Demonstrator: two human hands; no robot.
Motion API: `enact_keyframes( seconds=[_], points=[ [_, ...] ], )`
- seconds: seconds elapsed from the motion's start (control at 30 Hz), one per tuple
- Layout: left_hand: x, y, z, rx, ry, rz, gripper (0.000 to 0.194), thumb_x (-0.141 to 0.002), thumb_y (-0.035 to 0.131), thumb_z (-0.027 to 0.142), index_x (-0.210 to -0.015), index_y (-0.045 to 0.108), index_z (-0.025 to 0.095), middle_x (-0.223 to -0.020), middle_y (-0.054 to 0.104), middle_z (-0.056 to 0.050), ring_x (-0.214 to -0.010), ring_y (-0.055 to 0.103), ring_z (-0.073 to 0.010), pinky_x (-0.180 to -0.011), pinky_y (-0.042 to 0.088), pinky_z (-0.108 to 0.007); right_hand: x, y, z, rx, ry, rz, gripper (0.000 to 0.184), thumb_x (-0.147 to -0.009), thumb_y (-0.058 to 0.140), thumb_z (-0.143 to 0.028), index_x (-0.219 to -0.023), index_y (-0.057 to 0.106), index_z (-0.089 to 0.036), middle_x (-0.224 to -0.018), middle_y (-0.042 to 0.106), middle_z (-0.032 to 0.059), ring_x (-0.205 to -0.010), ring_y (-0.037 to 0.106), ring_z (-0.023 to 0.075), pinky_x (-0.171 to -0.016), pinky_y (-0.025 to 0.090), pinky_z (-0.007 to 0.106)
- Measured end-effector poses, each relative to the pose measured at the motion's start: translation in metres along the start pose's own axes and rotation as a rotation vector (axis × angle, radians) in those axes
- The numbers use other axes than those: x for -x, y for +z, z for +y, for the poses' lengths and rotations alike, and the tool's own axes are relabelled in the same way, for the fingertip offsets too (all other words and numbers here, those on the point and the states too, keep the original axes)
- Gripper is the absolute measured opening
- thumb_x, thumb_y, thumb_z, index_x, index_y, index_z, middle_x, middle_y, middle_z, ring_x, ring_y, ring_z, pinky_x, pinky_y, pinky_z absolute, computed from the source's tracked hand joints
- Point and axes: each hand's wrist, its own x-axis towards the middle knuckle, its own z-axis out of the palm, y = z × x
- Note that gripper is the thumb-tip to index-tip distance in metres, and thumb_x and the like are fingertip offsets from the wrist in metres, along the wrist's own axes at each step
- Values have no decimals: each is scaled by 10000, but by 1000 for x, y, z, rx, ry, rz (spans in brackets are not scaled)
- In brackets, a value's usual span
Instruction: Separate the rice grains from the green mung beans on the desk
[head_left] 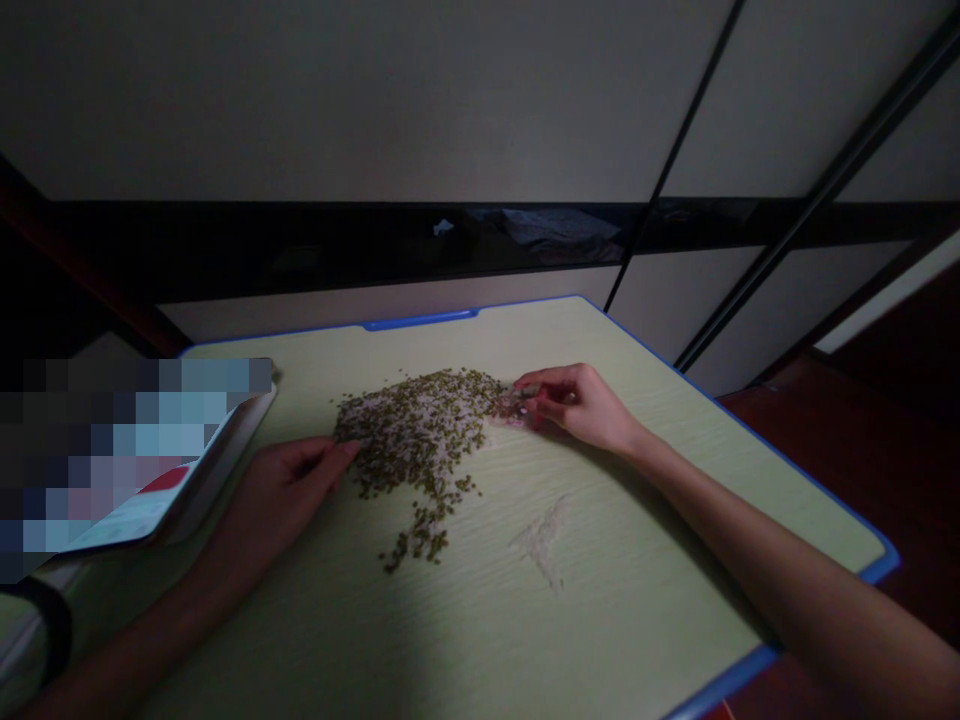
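Note:
A spread pile of green beans mixed with white rice grains point(420, 420) lies on the light green table point(480, 640). My left hand point(281, 490) rests at the pile's left edge, thumb and fingers pinched together; what they hold, if anything, is hidden. At the right edge of the pile, my right hand point(581, 405) has its fingers curled and closed around a small, clear, pinkish thing point(514, 400), too blurred to name. A smaller heap of pale grains, apparently rice point(546, 540), lies apart, nearer to me and below my right hand.
A tablet-like device point(161, 500) with a lit, partly blurred-out screen stands on the table's left side. Blue edging point(420, 320) runs round the table. Behind it rise pale cabinet doors point(360, 110) with a dark band. Reddish floor point(795, 430) shows at the right.

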Motion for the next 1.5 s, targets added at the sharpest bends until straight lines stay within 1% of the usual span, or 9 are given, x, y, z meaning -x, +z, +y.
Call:
enact_keyframes(
  seconds=[0.2,0.37,0.6,0.77,0.93,1.1,1.2,1.3,1.5],
  points=[
    [1,0,3,0,-25,7,375,-608,416,534,-435,367,205,-395,297,84,-401,323,-81,-435,257,-207,-2,4,0,4,-29,18,308,-718,503,-184,-985,622,-88,-579,602,37,-485,501,107,-454,362,219],
    [0,-1,4,-5,-21,10,363,-610,413,531,-455,395,202,-406,317,82,-412,336,-84,-441,256,-209,-1,6,1,13,-48,-10,298,-721,514,-193,-974,630,-88,-559,591,30,-463,468,98,-443,346,216],
    [1,0,3,-14,4,12,365,-627,413,521,-450,381,203,-413,318,81,-420,340,-86,-447,264,-211,-1,5,0,-13,-44,-10,308,-716,523,-205,-984,630,-96,-561,587,21,-457,453,91,-443,341,212],
    [0,0,2,-13,-7,5,358,-631,416,519,-467,396,201,-416,318,83,-419,342,-85,-442,259,-208,-1,5,-2,-53,-43,-56,319,-713,512,-184,-990,624,-71,-569,594,33,-477,477,96,-457,357,214],
    [-1,0,2,-19,-1,7,362,-636,417,513,-457,387,200,-413,322,81,-420,342,-84,-447,262,-208,0,5,-3,-26,-44,-35,323,-710,513,-187,-991,629,-80,-581,603,35,-478,464,94,-457,350,221],
    [0,0,1,-22,2,9,365,-636,424,517,-459,406,198,-410,327,82,-414,340,-83,-448,261,-209,1,3,-7,-43,-29,-77,323,-704,509,-178,-982,633,-70,-560,598,35,-441,439,84,-428,333,215],
    [0,-1,2,-11,-8,5,354,-633,425,520,-490,437,197,-418,338,82,-424,351,-88,-445,262,-208,0,3,-5,-39,-29,-53,311,-697,507,-171,-961,640,-72,-558,594,34,-449,451,87,-436,344,215],
    [1,0,3,-11,-10,5,359,-630,417,524,-483,432,197,-419,337,81,-426,350,-86,-445,264,-205,-1,4,-2,-33,-29,-17,310,-696,505,-180,-958,639,-82,-567,589,30,-468,479,95,-449,361,216],
    [0,0,1,-15,8,16,371,-616,416,532,-453,400,199,-414,319,81,-420,341,-81,-439,257,-200,0,2,-1,-33,-7,-7,293,-676,506,-158,-920,649,-79,-543,547,12,-447,461,85,-408,328,195]
  ],
)
